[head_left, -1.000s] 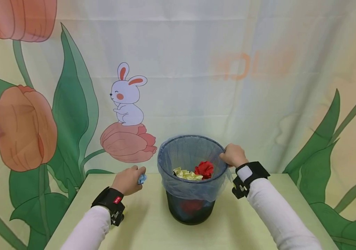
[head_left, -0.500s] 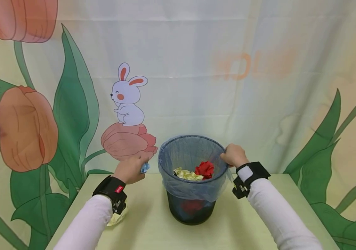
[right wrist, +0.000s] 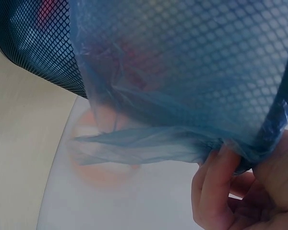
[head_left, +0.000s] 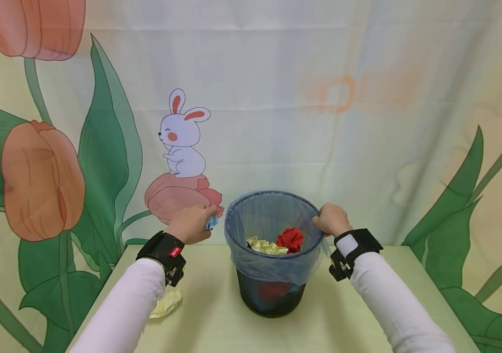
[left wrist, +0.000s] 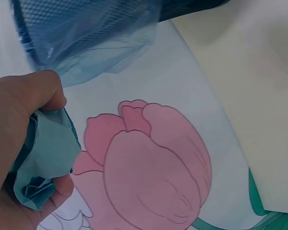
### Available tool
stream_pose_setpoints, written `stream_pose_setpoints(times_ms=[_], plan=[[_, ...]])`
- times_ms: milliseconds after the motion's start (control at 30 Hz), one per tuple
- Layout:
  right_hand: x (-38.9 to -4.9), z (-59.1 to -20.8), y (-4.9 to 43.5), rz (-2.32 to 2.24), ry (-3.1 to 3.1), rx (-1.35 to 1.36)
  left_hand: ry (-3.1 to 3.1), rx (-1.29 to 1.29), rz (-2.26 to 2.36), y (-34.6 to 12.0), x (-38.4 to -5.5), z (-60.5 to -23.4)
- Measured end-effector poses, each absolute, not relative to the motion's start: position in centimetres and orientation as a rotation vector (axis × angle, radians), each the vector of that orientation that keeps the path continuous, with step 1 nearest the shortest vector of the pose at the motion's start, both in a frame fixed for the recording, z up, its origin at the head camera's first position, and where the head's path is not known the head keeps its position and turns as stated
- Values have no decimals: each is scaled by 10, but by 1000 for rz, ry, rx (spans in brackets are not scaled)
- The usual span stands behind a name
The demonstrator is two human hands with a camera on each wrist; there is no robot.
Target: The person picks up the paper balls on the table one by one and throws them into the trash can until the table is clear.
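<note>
A black mesh wastebasket lined with a translucent blue bag stands upright on the table. Inside it lie crumpled yellow paper and a red paper ball. My left hand holds a crumpled blue paper ball in the air, left of the basket's rim and apart from it. On the right side, my right hand grips the rim together with the bag's edge; its fingers curl round them in the right wrist view. Another crumpled yellow paper lies on the table below my left wrist.
The pale table ends at the back against a hanging cloth printed with tulips and a rabbit. Both wrists wear black straps with small cameras.
My left hand has risen and moved right, nearer the basket's rim, with the blue paper ball. More of the yellow paper on the table shows. My right hand stays on the rim.
</note>
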State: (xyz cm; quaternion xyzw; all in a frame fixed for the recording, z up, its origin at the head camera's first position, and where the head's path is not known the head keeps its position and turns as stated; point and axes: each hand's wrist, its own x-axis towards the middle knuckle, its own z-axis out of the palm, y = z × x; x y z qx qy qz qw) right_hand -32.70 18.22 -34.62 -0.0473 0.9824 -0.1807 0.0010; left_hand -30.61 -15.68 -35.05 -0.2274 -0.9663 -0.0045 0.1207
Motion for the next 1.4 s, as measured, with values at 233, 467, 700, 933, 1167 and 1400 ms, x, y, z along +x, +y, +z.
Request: stream_pose_setpoints(times_ms=[233,467,700,933,1167,1400], plan=[[-329,-347,182,-564,3084,-145,-2823,-667,9,-148,-308,-327],[-329,-347,182,-553,3095,-157,-2867,-679,32,-136,-313,-314],[-333,-347,181,-539,3090,-140,-2892,-719,34,-117,-312,-303],[-333,-346,180,-521,3085,-125,-2873,-805,18,-96,-311,-297],[-332,-345,181,-522,3091,-137,-2856,-893,0,-77,-310,-297],[-331,-346,183,-542,3085,-144,-2791,-985,16,-55,-307,-303]])
